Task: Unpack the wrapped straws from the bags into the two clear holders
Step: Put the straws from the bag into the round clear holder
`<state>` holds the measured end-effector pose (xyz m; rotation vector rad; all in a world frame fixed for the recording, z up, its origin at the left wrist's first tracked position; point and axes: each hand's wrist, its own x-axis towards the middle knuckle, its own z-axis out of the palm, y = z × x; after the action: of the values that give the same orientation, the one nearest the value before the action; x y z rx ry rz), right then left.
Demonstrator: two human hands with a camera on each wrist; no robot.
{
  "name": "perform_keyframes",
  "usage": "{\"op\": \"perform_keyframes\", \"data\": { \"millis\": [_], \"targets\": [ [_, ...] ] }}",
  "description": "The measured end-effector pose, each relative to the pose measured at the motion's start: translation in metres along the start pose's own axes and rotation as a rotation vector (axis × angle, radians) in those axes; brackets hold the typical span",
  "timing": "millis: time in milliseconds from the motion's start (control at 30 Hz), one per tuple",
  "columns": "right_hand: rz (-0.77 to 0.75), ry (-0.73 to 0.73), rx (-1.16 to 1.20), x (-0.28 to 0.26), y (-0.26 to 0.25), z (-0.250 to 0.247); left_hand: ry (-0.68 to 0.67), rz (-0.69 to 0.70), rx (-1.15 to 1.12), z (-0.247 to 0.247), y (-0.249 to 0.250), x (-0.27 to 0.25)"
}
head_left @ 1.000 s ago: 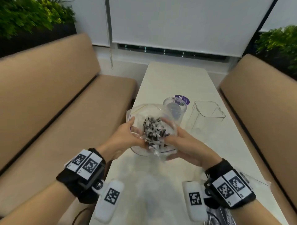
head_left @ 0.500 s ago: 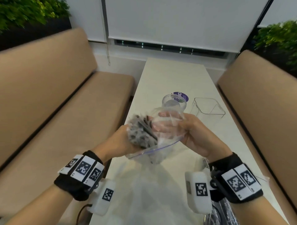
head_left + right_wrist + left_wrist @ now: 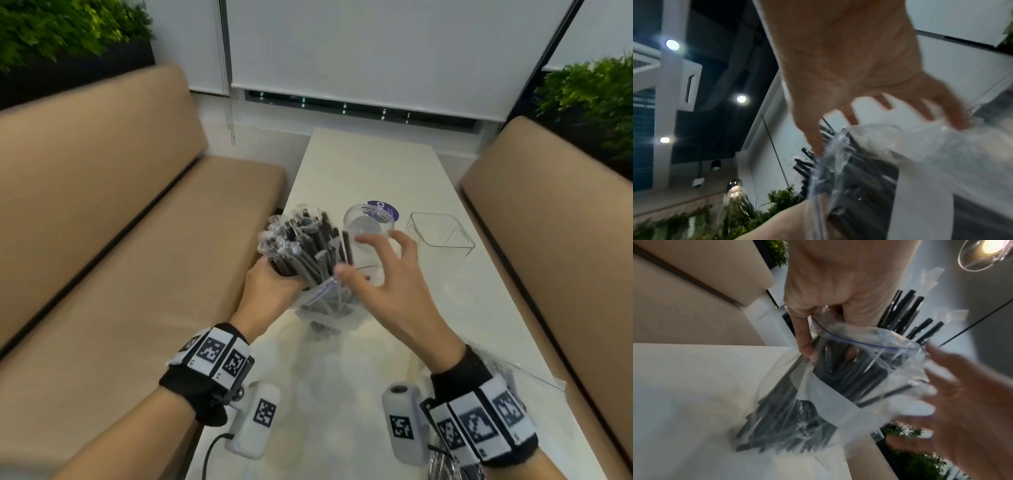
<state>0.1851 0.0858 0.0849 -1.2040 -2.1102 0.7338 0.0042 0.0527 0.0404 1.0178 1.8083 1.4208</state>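
My left hand (image 3: 274, 279) grips a bundle of black wrapped straws (image 3: 303, 245), tilted up and to the left above the table. The clear zip bag (image 3: 327, 308) has slid down and covers only the bundle's lower half. In the left wrist view my left hand (image 3: 807, 344) curls round the straws and the bag (image 3: 838, 394). My right hand (image 3: 376, 262) is beside the bundle with fingers spread, holding nothing; its blurred fingertips (image 3: 957, 123) reach the bag's rim (image 3: 890, 129). Just behind it stand the round clear holder (image 3: 368, 222) and the square clear holder (image 3: 442, 231).
The narrow white table (image 3: 370, 164) runs away from me between two tan benches (image 3: 102, 222) (image 3: 548, 205). A purple round label (image 3: 385, 209) lies behind the round holder. Another clear bag (image 3: 520, 377) lies under my right wrist at the table's near right.
Both hands were at the bag's mouth. My left hand then gripped the straws, the bag came down off their tops, and my right hand let go and spread its fingers.
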Motion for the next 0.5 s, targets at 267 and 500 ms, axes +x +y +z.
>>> {"op": "perform_keyframes", "data": {
  "millis": [267, 500],
  "targets": [
    [0.371, -0.062, 0.564, 0.005, 0.001, 0.000, -0.039, 0.005, -0.012, 0.006, 0.003, -0.005],
    [0.341, 0.008, 0.381, 0.006, 0.017, 0.010, -0.143, -0.020, -0.015, -0.010, -0.002, -0.010]
  ]
}}
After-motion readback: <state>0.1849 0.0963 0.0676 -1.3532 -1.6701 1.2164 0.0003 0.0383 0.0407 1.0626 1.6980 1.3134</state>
